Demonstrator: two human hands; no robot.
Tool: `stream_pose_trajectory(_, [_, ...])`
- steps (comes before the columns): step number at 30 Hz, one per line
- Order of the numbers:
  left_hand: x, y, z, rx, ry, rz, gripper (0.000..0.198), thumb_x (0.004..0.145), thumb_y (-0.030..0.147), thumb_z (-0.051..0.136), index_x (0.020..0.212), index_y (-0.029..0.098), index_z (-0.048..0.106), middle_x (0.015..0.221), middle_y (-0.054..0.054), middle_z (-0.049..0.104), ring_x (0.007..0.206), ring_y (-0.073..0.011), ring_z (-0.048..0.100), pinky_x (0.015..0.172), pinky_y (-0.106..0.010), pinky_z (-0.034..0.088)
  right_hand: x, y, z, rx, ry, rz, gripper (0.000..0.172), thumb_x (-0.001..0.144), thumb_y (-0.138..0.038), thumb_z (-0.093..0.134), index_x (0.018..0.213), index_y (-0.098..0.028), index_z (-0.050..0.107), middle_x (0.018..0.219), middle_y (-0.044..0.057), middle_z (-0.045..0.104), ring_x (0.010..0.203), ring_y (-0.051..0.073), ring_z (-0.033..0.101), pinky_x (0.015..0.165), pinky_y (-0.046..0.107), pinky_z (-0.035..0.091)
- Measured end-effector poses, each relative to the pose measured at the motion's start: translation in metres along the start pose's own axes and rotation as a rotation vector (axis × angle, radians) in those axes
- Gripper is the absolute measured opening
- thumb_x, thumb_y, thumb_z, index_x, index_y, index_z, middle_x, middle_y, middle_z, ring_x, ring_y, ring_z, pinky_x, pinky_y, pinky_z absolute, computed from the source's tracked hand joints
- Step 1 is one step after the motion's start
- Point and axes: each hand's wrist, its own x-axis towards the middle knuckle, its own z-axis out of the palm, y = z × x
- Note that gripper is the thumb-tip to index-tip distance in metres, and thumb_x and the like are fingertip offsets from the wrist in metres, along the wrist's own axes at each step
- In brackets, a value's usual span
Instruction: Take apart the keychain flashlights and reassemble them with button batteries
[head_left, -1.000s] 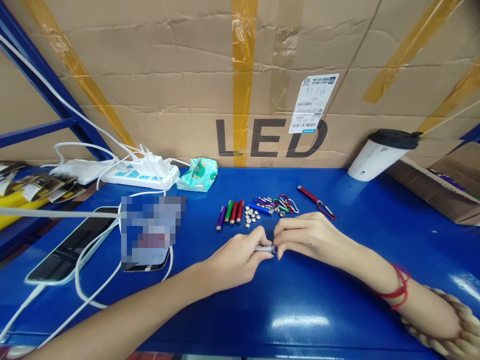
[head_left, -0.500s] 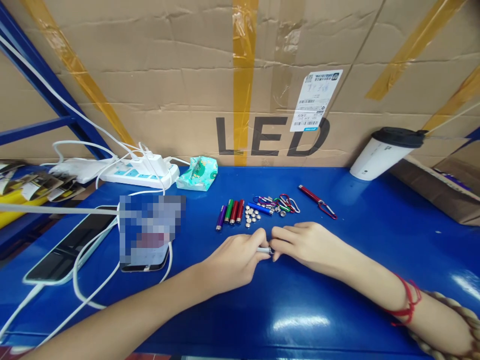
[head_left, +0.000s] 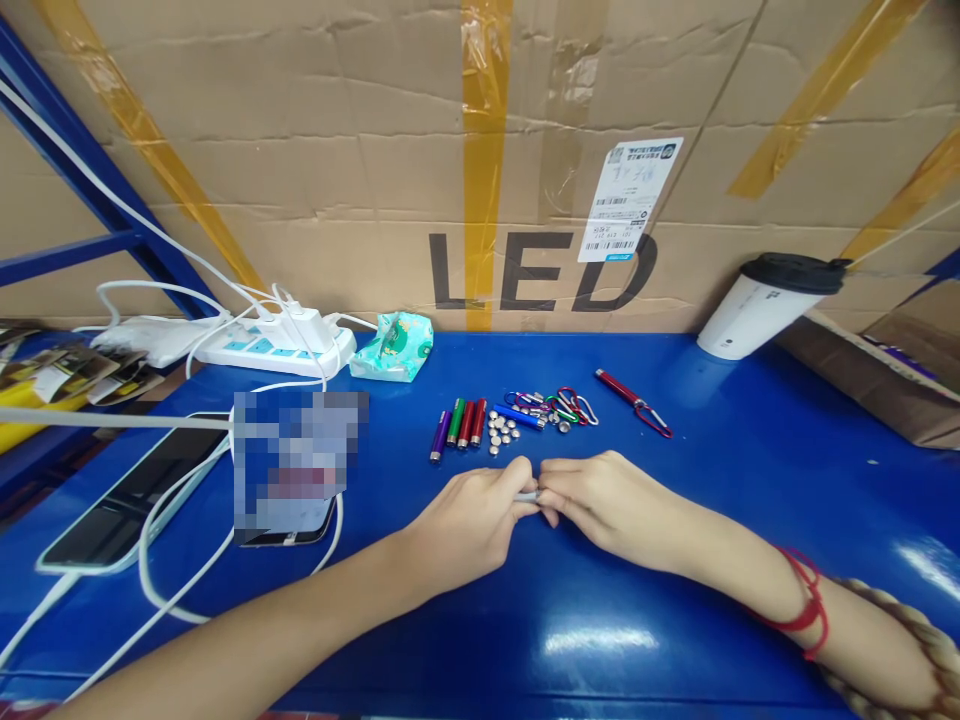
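My left hand and my right hand meet over the blue table, both pinched on a small silver tube held level between their fingertips. Only a short bit of the tube shows. Just beyond the hands lie a row of small coloured tubes, purple, green and red, a cluster of several button cells, a blue tube with a heap of coloured clips, and a red tube on a clip.
A white power strip with plugs and cables sits at back left, beside a green tissue pack. Two phones lie left on white cables. A white cup with black lid leans at back right. A cardboard box walls the back.
The two hands have closed in on each other, so less of the silver tube shows between them. The right hand slid slightly left.
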Motion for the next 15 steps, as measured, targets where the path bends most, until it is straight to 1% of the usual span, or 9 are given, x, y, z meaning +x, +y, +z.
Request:
stream_pose_trajectory(3, [0.0013, 0.0, -0.0001, 0.049, -0.012, -0.002, 0.015, 0.088, 0.009, 0.034, 0.079, 0.021, 0.033, 0.094, -0.007, 0.065, 0.088, -0.0214, 0.062, 0.075, -0.028, 0.045, 0.001, -0.003, -0.0005, 0.109, -0.001, 0.039, 0.036, 0.096, -0.017, 0.034, 0.067, -0.016, 0.056, 0.069, 0.0, 0.057, 0.064, 0.012, 0.055, 0.063, 0.021, 0.039])
stream_pose_trajectory(7, [0.0012, 0.0, 0.0, -0.016, 0.03, -0.047, 0.011, 0.09, 0.014, 0.036, 0.083, 0.021, 0.038, 0.098, -0.005, 0.065, 0.09, -0.0195, 0.062, 0.077, -0.027, 0.045, 0.002, -0.0035, -0.0034, 0.187, 0.007, 0.066, 0.04, 0.096, -0.021, 0.031, 0.066, -0.017, 0.057, 0.067, 0.0, 0.057, 0.062, 0.012, 0.054, 0.063, 0.021, 0.039])
stream_pose_trajectory(12, [0.0007, -0.001, 0.0009, -0.087, 0.064, -0.09, 0.007, 0.091, 0.019, 0.039, 0.085, 0.022, 0.04, 0.097, -0.004, 0.065, 0.092, -0.0199, 0.062, 0.077, -0.026, 0.046, 0.0019, -0.0036, -0.0059, 0.14, 0.013, 0.068, 0.041, 0.096, -0.022, 0.029, 0.067, -0.017, 0.057, 0.069, 0.001, 0.058, 0.064, 0.013, 0.055, 0.064, 0.022, 0.038])
stream_pose_trajectory(15, [0.0017, -0.0004, 0.0014, -0.131, 0.094, -0.11, 0.003, 0.091, 0.021, 0.039, 0.091, 0.022, 0.043, 0.095, -0.004, 0.064, 0.093, -0.0199, 0.061, 0.076, -0.026, 0.046, 0.0011, -0.0034, -0.0084, 0.088, 0.022, 0.064, 0.04, 0.097, -0.024, 0.029, 0.067, -0.017, 0.055, 0.07, 0.001, 0.058, 0.064, 0.013, 0.055, 0.062, 0.022, 0.036])
